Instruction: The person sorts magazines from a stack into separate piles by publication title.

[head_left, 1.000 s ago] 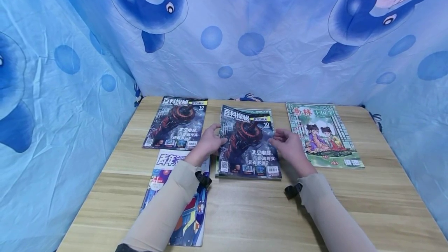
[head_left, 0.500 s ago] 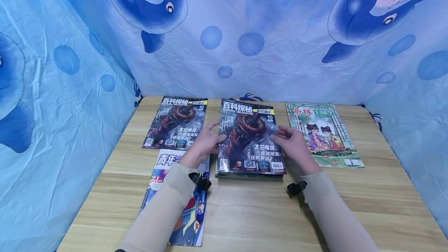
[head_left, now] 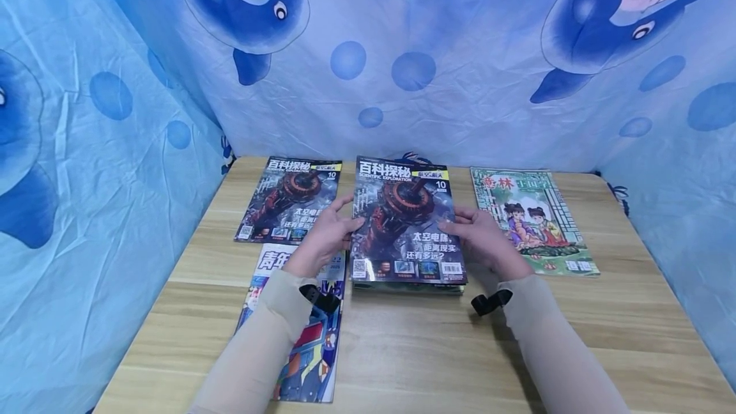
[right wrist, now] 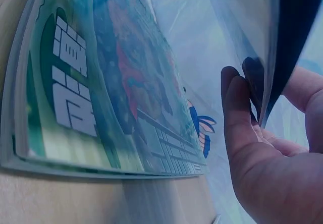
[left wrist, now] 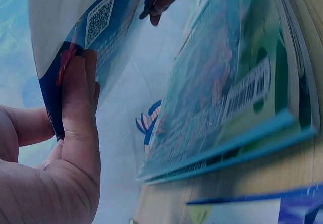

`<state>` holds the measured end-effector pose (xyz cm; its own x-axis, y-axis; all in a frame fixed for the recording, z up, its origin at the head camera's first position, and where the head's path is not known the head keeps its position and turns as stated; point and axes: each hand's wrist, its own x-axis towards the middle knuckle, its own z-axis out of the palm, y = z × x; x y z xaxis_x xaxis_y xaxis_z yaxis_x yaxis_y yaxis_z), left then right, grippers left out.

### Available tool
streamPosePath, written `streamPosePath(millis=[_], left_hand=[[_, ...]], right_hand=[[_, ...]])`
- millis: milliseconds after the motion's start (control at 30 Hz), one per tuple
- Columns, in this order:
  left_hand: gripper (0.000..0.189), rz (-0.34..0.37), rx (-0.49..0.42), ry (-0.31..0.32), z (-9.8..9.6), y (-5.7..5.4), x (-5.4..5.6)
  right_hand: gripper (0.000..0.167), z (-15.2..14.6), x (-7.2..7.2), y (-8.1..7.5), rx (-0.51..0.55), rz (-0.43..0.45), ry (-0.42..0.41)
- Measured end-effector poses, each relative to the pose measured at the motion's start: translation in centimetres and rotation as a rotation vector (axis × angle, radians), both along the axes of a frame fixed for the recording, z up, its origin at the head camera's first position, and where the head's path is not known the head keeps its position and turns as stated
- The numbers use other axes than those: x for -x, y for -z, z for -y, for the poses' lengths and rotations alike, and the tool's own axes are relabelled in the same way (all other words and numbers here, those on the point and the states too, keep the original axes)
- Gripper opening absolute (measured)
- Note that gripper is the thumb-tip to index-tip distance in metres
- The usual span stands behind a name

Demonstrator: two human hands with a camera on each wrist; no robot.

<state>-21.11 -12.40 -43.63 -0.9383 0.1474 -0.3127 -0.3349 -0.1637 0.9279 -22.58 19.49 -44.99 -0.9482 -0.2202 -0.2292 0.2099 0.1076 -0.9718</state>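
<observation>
A dark science magazine (head_left: pixel 405 222) with a red ring-shaped machine on its cover is held up between both hands. My left hand (head_left: pixel 330 232) pinches its left edge, thumb on the cover and fingers behind. On the opposite edge my right hand (head_left: pixel 483 235) grips it the same way. Both wrist views show a gap below it, over a stack of green-covered magazines (left wrist: pixel 217 98). In the head view only the stack's front edge shows beneath. The right wrist view shows the stack's upper cover (right wrist: pixel 101 93) close to the right fingers.
Another copy of the dark magazine (head_left: pixel 287 200) lies at the back left. A purple and blue youth magazine (head_left: pixel 310 337) lies in front of it, partly under the left forearm. A green magazine (head_left: pixel 535 222) with two cartoon girls lies at the right. Blue dolphin-print cloth (head_left: pixel 402 126) walls the table (head_left: pixel 414 350).
The dark magazine has risen off the green stack and shifted slightly back, then a little left. Both hands moved with it, keeping hold of its edges.
</observation>
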Motion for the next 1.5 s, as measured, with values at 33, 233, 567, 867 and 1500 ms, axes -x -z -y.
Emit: streamPosePath(millis=[33,233,567,867,1500], left_hand=[[0.071,-0.003,0.011,0.0,0.2,0.0,0.0],[0.07,-0.02,0.075,0.008,1.6,-0.2,0.0],[0.067,-0.033,0.11,0.0,4.6,-0.6,0.6],[0.068,-0.023,0.188,0.026,8.1,-0.7,1.6],[0.066,-0.032,0.421,-0.05,14.3,-1.1,3.9]], right_hand=[[0.067,0.2,0.0,-0.1,0.004,-0.001,-0.011],[0.079,1.2,0.2,-0.4,-0.103,-0.025,-0.044],[0.093,3.7,0.7,-1.3,-0.182,-0.038,-0.071],[0.089,7.3,1.5,-2.0,-0.235,-0.049,-0.079],[0.08,15.5,4.5,-2.5,-0.302,-0.111,-0.077]])
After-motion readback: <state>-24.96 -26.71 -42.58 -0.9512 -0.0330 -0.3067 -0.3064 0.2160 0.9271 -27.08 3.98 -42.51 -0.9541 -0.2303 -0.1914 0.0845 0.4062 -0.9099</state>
